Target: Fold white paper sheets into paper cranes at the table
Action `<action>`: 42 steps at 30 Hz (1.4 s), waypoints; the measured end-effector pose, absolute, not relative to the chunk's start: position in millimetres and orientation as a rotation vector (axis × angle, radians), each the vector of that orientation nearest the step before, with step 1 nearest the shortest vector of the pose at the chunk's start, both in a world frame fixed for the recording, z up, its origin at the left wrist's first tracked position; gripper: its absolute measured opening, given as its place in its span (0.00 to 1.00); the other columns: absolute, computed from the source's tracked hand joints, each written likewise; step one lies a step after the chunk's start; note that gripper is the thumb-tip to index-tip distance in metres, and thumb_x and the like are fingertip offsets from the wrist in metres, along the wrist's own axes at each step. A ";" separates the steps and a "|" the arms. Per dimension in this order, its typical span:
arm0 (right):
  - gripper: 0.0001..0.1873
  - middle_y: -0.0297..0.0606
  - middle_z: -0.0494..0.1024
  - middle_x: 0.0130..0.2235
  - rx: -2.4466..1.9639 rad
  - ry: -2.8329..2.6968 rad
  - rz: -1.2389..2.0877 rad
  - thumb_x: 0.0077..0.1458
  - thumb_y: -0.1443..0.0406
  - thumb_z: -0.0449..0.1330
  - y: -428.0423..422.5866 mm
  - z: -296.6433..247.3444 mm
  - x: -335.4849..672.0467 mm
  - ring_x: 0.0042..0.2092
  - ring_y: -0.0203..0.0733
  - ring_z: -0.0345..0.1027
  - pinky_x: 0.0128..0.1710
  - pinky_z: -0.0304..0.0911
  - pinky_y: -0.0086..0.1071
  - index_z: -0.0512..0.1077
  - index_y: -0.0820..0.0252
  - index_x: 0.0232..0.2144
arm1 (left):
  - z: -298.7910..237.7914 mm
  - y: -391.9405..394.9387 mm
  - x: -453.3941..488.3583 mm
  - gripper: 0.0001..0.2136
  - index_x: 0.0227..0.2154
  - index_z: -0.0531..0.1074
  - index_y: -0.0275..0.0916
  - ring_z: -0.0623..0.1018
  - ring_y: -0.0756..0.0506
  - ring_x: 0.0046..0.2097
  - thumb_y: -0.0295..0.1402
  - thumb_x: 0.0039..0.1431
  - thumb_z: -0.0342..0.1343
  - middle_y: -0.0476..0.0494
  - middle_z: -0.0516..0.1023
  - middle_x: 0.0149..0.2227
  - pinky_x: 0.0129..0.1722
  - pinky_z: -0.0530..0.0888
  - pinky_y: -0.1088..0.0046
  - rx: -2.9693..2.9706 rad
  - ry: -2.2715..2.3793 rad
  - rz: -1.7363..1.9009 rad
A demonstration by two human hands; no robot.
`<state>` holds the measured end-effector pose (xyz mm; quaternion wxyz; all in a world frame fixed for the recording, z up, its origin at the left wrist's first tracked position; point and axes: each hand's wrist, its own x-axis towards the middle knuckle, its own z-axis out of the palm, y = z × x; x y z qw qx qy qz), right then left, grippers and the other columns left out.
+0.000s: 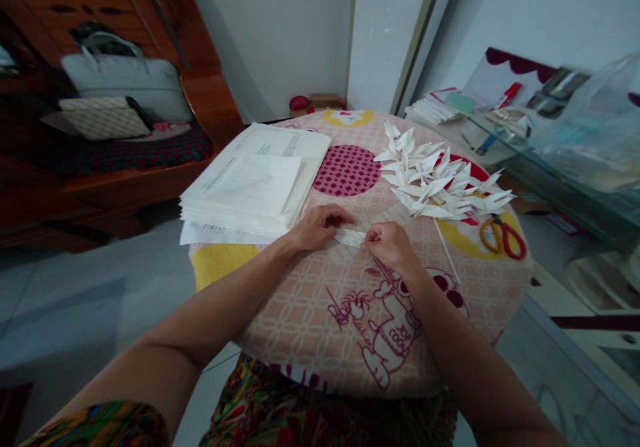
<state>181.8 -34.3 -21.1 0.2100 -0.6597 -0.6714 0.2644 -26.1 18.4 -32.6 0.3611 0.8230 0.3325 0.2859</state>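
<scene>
A small folded piece of white paper [350, 236] lies low over the tablecloth between my hands. My left hand [317, 227] has its fingers curled onto the paper's left end. At the other end, my right hand [391, 243] pinches the paper between thumb and fingers. To the left is a thick stack of printed sheets [285, 141], with a smaller white sheet [265, 183] on top. Many folded paper cranes [425, 177] are heaped on the right side of the table. Scissors with red and orange handles [503, 237] lie beside the heap.
The round table wears a pink patterned cloth [300, 320]. Near the scissors lies a thin white stick [447, 250]. A glass-topped shelf [565, 213] on the right bears a plastic bag [595, 127]. Bags, including a grey one [135, 83], sit on a wooden bench [207, 93] at left.
</scene>
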 end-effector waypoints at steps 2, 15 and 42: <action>0.02 0.32 0.75 0.22 -1.824 -1.892 0.713 0.45 0.69 0.67 -36.0 -20.8 181.4 0.26 0.36 0.65 0.28 0.54 0.29 0.77 0.61 0.23 | -30.3 19.7 -21.1 0.16 0.42 0.77 0.36 0.77 0.47 0.41 0.22 0.53 0.51 0.43 0.80 0.41 0.44 0.73 0.69 2.193 0.913 0.726; 0.10 0.42 0.81 0.29 -1.980 -2.181 0.274 0.56 0.59 0.65 -50.1 -11.5 178.5 0.31 0.43 0.70 0.29 0.51 0.33 0.77 0.57 0.27 | -14.2 24.5 9.1 0.04 0.27 0.74 0.37 0.71 0.50 0.28 0.32 0.47 0.61 0.53 0.73 0.24 0.28 0.61 0.76 2.243 0.977 0.427; 0.13 0.32 0.73 0.21 -1.336 -1.129 1.183 0.45 0.55 0.64 -36.5 -28.4 197.2 0.24 0.41 0.65 0.26 0.60 0.33 0.77 0.59 0.24 | -3.2 18.1 7.0 0.19 0.48 0.74 0.35 0.78 0.42 0.47 0.39 0.56 0.64 0.37 0.79 0.47 0.49 0.75 0.62 1.849 1.081 1.274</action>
